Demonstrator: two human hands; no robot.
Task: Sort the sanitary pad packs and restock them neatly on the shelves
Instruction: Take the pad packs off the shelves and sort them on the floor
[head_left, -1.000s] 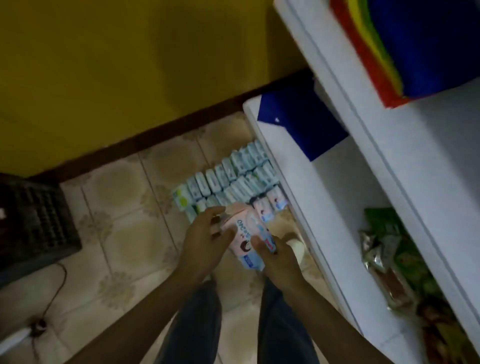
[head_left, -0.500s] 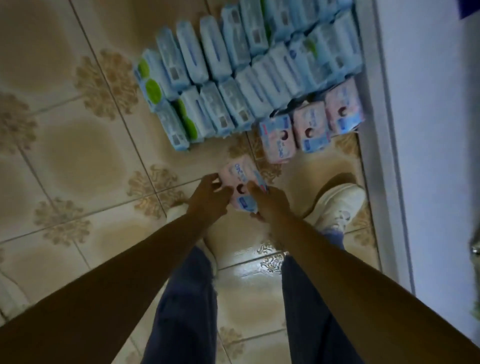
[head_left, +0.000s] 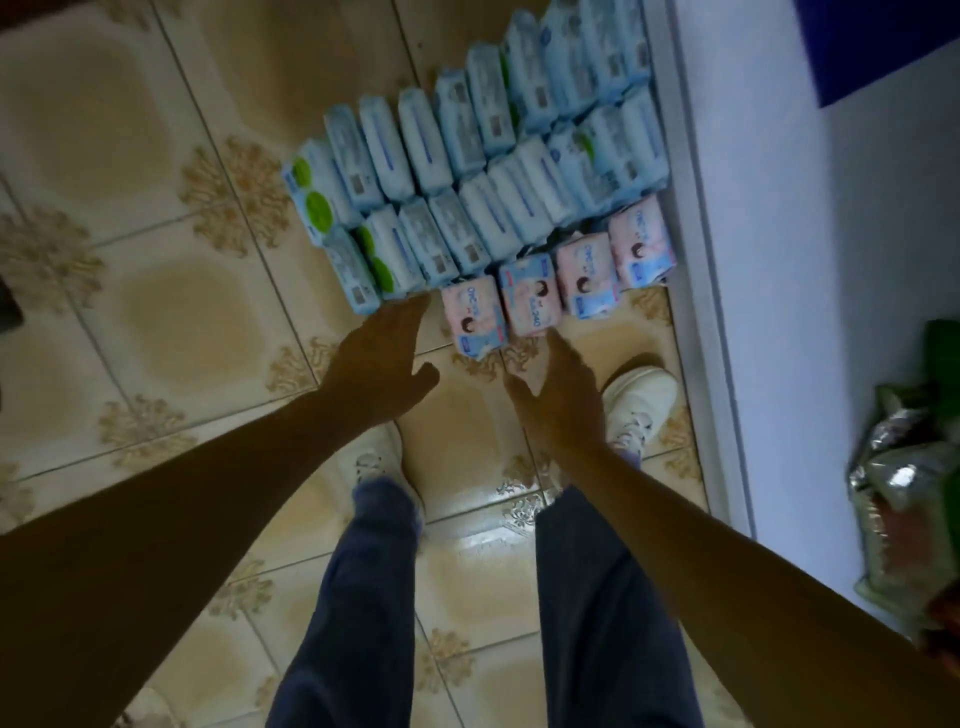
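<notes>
The tiled floor (head_left: 130, 130) fills most of the view, glossy beige squares with brown flower patterns at the corners. Along the right runs a plain white shelf unit (head_left: 779, 260), cut off at the top and right edges. A dark blue sheet (head_left: 883, 47) lies on it in the upper corner, only partly in view.

The sanitary pad packs stand on the floor against the base of the unit. The blue packs (head_left: 498, 171) form two tight rows on edge; they are soft, puffy plastic wraps, a few with green ovals, and their print is too blurred to read. The far end of both rows runs out of the top of the view. In front of them sits one row of four pink packs (head_left: 561, 280), squarish, with a small dark round mark on each.

Crinkled silver and green foil bags (head_left: 904, 493) sit on the shelf at the right edge, partly cut off.

Dark blue trousers (head_left: 597, 597) hide the floor below.

The left hand (head_left: 382, 358) is spread flat with straight fingers and holds nothing — its fingertips are just beside the nearest pink pack (head_left: 474, 318), contact unclear. The right hand (head_left: 561, 400) is likewise flat and empty, its fingertips just below the second pink pack.

Two white shoes (head_left: 641, 405) show — both partly hidden by the arms and trousers.
</notes>
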